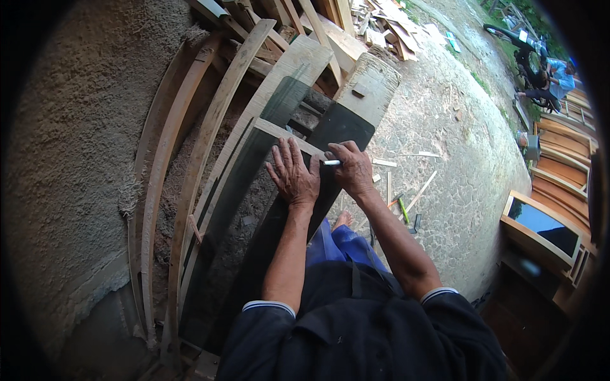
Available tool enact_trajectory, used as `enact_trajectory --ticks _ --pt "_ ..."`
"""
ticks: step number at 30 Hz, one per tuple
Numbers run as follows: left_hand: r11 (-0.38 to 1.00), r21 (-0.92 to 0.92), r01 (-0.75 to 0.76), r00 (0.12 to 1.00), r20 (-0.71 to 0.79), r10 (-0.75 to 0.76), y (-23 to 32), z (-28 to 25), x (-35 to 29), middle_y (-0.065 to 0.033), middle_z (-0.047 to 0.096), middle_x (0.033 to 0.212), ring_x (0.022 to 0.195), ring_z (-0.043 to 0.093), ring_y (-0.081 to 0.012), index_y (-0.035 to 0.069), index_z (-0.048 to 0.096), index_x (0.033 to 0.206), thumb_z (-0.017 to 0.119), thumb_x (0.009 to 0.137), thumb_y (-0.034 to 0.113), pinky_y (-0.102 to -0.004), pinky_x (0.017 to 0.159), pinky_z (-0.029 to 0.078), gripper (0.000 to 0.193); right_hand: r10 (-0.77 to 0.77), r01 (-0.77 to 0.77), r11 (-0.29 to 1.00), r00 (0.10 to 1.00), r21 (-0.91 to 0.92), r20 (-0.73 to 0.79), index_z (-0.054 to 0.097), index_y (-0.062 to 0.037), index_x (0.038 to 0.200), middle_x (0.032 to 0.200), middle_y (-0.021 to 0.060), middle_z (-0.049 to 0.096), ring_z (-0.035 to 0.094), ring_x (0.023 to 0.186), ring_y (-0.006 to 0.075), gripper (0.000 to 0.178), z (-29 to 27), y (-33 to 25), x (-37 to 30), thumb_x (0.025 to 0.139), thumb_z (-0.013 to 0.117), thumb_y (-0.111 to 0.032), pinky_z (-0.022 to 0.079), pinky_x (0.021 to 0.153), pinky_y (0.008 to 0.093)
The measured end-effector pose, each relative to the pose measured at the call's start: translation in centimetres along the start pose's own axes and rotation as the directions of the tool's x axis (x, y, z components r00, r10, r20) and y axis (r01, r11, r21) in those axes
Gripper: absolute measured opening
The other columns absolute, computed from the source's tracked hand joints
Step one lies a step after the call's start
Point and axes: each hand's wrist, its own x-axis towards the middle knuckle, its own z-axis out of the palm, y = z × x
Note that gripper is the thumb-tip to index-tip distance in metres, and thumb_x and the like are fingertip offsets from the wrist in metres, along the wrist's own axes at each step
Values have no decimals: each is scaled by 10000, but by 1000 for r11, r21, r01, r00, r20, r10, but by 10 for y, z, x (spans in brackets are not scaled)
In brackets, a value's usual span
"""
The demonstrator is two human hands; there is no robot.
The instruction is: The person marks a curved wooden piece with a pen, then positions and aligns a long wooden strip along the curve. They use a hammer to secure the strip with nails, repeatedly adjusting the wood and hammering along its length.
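Observation:
A dark, see-through pane [340, 130], which looks like tinted glass, lies across two long wooden boards. Across the pane runs a narrow wooden strip [273, 129]. My left hand [295, 176] presses flat on the strip's near side, its fingers spread. Just to the right, my right hand [353, 166] is closed around a slim white pen-like tool [332, 162] by the strip's right end. The tool's tip is too small to make out.
Long curved timbers [213, 114] lean along the rough wall [82, 127] at left. Scrap wood [387, 28] is piled at the far end. Wood strips and a green-handled tool [403, 209] lie on the ground. At right stand wooden frames [559, 165]; a person [559, 81] sits beyond them.

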Motion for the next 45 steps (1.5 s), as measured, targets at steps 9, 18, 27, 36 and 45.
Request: enact_trajectory --ticks 9,18,27,36,45 --pt "996 83 -40 998 -44 44 0 6 -2 -109 276 1639 1512 237 -328 119 329 1566 428 992 601 -598 1196 179 756 619 -514 482 773 710 139 684 1 1175 685 6 556 501 608 77 926 -50 35 -64 967 213 -770 434 589 233" --pt "996 71 -44 998 -46 47 -1 12 -2 -101 280 1640 1515 230 -324 123 309 1575 404 993 624 -588 1204 157 774 467 -286 736 871 614 -154 695 -24 1001 767 110 688 666 686 150 195 -11 30 -100 939 672 -207 522 634 301" --pt "997 58 -49 996 -65 52 -1 13 -2 -125 287 1633 1508 244 -337 126 332 1566 408 990 620 -591 1200 164 762 434 -272 737 892 619 -125 683 -21 1025 742 73 652 594 653 105 201 -11 25 -101 960 648 -208 495 613 284" --pt "996 66 -62 994 -89 68 -2 14 -1 -125 304 1625 1500 260 -348 117 347 1558 408 987 631 -603 1189 186 771 435 -287 754 892 591 -123 670 -47 984 742 129 665 675 651 215 169 -9 27 -96 948 648 -211 533 626 339" --pt "997 58 -59 994 -87 64 -1 13 -1 -123 308 1624 1501 259 -347 116 353 1556 411 987 628 -605 1189 182 768 446 -299 753 887 586 -120 675 -45 1004 747 132 669 681 667 207 175 -8 26 -97 946 648 -208 532 634 334"
